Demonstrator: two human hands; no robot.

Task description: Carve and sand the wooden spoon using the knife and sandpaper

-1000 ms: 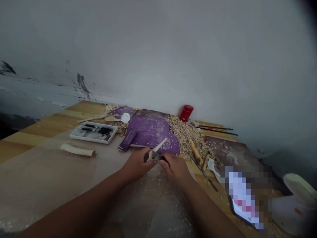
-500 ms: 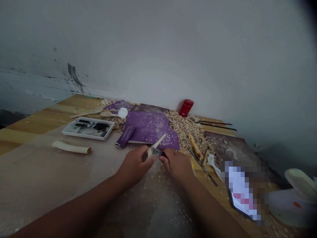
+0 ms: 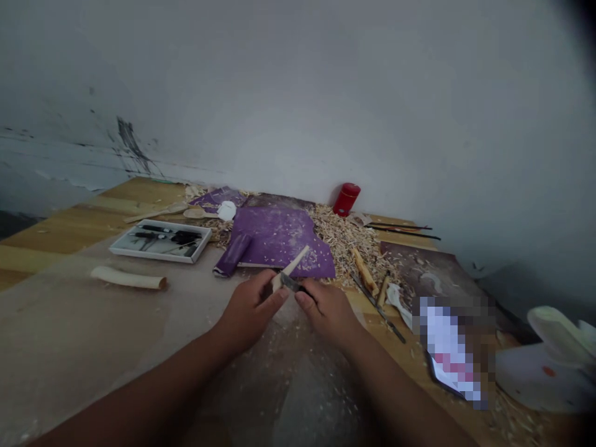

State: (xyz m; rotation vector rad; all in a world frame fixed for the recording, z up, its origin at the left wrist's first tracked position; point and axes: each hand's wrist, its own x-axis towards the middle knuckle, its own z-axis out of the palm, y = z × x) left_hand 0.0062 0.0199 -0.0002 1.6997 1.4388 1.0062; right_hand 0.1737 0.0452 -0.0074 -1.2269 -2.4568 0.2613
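Note:
Near the middle of the view, my left hand [image 3: 254,307] is closed around a pale carved piece of wood [image 3: 295,261], whose thin end points up and away to the right. My right hand [image 3: 328,310] grips a knife [image 3: 290,282] by its dark handle. The short blade lies across the wood, just beyond my left thumb. Under and behind the wood is a purple sheet [image 3: 279,233] sprinkled with shavings. The part of the wood inside my left hand is hidden.
A white tray of dark tools [image 3: 161,241] and a peeled stick [image 3: 128,278] lie left. Wood shavings [image 3: 344,242] heap up near a red canister [image 3: 346,199]. At right are a metal file [image 3: 379,310], a phone [image 3: 451,354] and a white object [image 3: 544,372]. A wall stands behind.
The knife blade has shifted slightly along the wood toward my left hand and changed its tilt. Both hands keep their holds. The whole view has shifted a little.

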